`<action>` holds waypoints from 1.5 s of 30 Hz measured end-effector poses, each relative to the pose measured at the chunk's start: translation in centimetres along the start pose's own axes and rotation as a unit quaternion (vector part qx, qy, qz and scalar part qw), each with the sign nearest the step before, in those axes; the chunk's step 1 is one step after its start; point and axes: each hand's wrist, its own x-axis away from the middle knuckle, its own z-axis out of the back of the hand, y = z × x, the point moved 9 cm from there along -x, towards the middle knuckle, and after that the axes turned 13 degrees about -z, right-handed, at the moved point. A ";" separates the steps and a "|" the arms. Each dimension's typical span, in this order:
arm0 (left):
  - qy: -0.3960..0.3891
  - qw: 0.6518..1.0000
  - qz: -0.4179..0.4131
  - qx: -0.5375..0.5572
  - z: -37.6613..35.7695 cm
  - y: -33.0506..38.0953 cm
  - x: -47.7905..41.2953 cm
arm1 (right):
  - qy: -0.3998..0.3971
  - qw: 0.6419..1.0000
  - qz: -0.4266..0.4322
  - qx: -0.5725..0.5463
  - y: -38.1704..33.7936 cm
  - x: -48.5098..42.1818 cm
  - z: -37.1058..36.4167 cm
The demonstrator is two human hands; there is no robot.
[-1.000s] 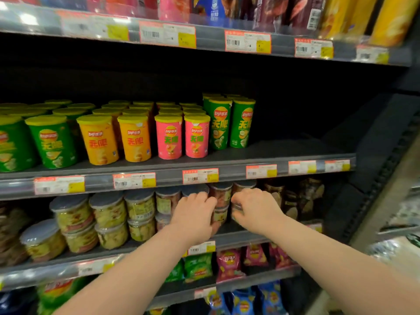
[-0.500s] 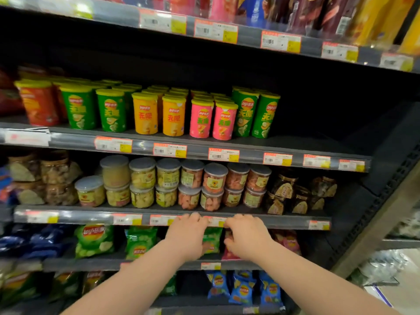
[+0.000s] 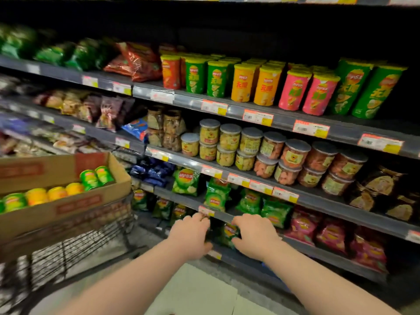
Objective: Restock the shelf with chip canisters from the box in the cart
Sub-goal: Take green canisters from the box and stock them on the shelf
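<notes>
Across the upper right of the frame, the shelf point(image 3: 268, 111) stood part-filled. At left, the cart point(image 3: 75, 242) had swung into view, its box point(image 3: 68, 208) holding green and yellow canisters point(image 3: 56, 193). The left hand point(image 3: 189, 237) and right hand point(image 3: 254, 235) had dropped to lower centre, fingers loosely curled and empty, probably on their way to fetch more.

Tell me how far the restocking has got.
Done: rows of shelved canisters stand on the shelf. In hand: nothing, the left hand and right hand are empty, low before the chip bags. Left: green and yellow boxed canisters lie in the box on the cart.
</notes>
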 end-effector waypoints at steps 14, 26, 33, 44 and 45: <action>0.045 0.989 0.125 0.059 -1.7 -18.5 10.9 | -0.012 0.992 0.117 0.042 -20.9 -4.7 0.2; 0.058 0.973 0.215 0.061 -2.4 -40.1 18.9 | -0.038 0.983 0.173 0.057 -42.4 -11.8 -0.7; 0.074 0.968 0.223 0.090 -2.9 -45.5 19.7 | -0.050 0.981 0.175 0.073 -46.9 -14.8 -0.3; 0.063 0.947 0.289 0.122 -3.2 -54.5 19.2 | -0.075 0.974 0.200 0.076 -54.0 -25.5 -0.4; 0.056 0.945 0.296 0.127 -3.4 -55.4 18.8 | -0.081 0.974 0.196 0.078 -54.5 -26.8 -0.5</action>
